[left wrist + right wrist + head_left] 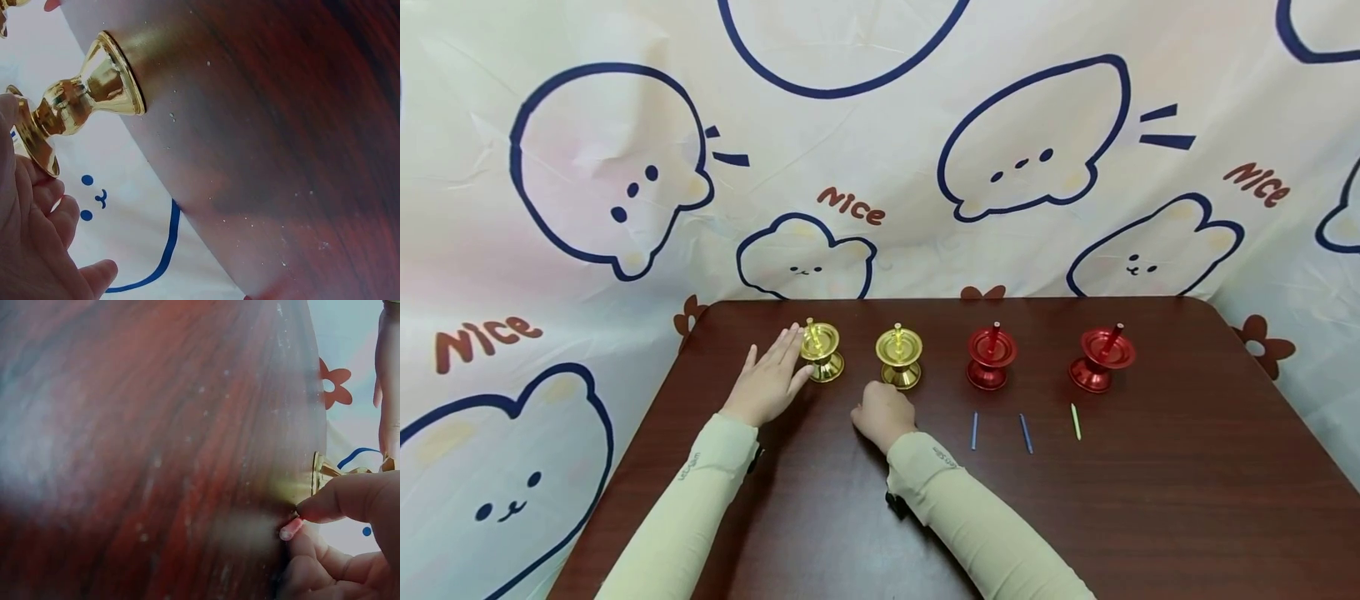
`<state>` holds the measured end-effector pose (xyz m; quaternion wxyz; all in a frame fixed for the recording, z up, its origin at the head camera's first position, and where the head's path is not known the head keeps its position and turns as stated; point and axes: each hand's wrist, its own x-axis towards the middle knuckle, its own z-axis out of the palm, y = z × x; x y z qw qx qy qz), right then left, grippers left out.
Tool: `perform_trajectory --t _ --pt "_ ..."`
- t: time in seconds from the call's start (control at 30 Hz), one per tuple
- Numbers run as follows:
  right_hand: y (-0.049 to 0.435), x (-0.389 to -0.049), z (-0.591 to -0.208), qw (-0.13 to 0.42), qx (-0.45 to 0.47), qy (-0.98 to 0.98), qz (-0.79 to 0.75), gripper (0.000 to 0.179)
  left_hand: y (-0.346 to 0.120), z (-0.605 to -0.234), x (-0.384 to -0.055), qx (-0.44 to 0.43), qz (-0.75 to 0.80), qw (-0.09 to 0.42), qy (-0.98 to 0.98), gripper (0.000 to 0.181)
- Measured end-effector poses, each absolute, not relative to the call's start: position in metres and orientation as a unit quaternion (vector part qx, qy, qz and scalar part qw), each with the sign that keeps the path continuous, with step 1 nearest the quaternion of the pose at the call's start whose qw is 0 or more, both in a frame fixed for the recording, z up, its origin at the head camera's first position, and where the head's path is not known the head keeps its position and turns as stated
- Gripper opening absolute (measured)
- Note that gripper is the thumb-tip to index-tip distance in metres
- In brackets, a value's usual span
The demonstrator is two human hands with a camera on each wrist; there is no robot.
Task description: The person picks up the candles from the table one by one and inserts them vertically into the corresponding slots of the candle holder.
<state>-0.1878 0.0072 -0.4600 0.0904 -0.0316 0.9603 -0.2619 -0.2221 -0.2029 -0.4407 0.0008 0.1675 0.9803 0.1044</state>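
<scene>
My left hand [766,382] reaches to the leftmost gold candle holder [827,368], its fingers nearly straight beside the dish. In the left wrist view, fingertips lie right at the dish rim of that holder [69,106], which stands on its flared foot. Just in front of the second gold candle holder [901,377], my right hand [883,412] is low over the table with curled fingers. The right wrist view shows its thumb and finger pinching a small pink candle [290,529], mostly hidden by the hand.
Two red candle holders [988,375] stand to the right in the same row, the far one [1090,375] near the back right. Before them on the dark wooden table [1187,500] lie two thin blue candles [974,432] and a green candle [1076,422]. A printed cloth [910,250] hangs behind.
</scene>
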Motion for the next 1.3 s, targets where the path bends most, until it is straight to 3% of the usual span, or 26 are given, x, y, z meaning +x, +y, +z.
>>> perform_trajectory --t 0.33,0.57,0.7,0.9,1.1,1.3 --pt "0.009 -0.187 -0.458 0.08 -0.042 0.959 -0.269 0.045 -0.203 -0.44 -0.222 0.166 0.111 0.002 0.98 0.07" --pt "0.017 -0.187 -0.464 0.025 -0.075 0.946 -0.313 0.041 -0.203 -0.44 -0.221 0.162 0.108 0.002 0.981 0.07" --pt "0.022 -0.188 -0.47 0.0 -0.09 0.93 -0.355 0.025 -0.203 -0.441 -0.221 0.162 0.11 0.002 0.981 0.07" --pt "0.028 -0.191 -0.475 0.001 -0.091 0.898 -0.43 0.004 -0.202 -0.441 -0.221 0.163 0.11 0.001 0.98 0.07" --pt "0.03 -0.19 -0.476 -0.002 -0.097 0.864 -0.493 0.005 -0.203 -0.442 -0.222 0.162 0.112 0.003 0.98 0.07" --pt "0.03 -0.19 -0.475 0.034 -0.081 0.814 -0.574 0.008 -0.202 -0.441 -0.221 0.163 0.109 -0.001 0.981 0.069"
